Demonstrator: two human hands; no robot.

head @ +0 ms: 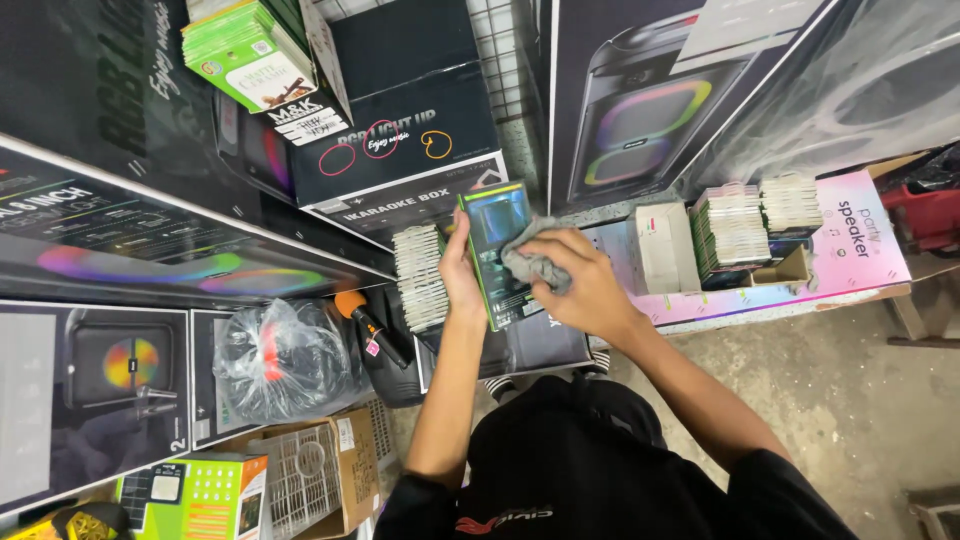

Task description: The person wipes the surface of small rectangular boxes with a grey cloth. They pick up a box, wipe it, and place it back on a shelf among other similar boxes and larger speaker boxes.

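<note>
Gripping a small green-edged product box (497, 255) along its left side, the left hand (458, 268) holds it upright at chest level; the right hand (580, 283), closed on a grey rag (530, 262), presses the cloth to the box's front face. Judged progress: wiping is under way on this one box; a row of similar slim boxes (420, 277) stands just left of it, and more stacks (731, 226) sit at right, w/ nothing to show which are already wiped. Outward, left to right: large black speaker cartons (120, 240) w/ rainbow-ring graphics; a dark carton (400, 140) bearing three hand-drawn rings (pink, pink, orange); green-and-white packs (245, 50) piled above it; a tall black carton (640, 100) picturing a lit speaker. A pink-and-white flat carton (850, 250) serves as shelf for the right stacks and a plain grey box (665, 247). Lower left: a clear plastic bag (280, 360), an orange-tipped microphone (368, 325), a lime-green box (200, 495).
</note>
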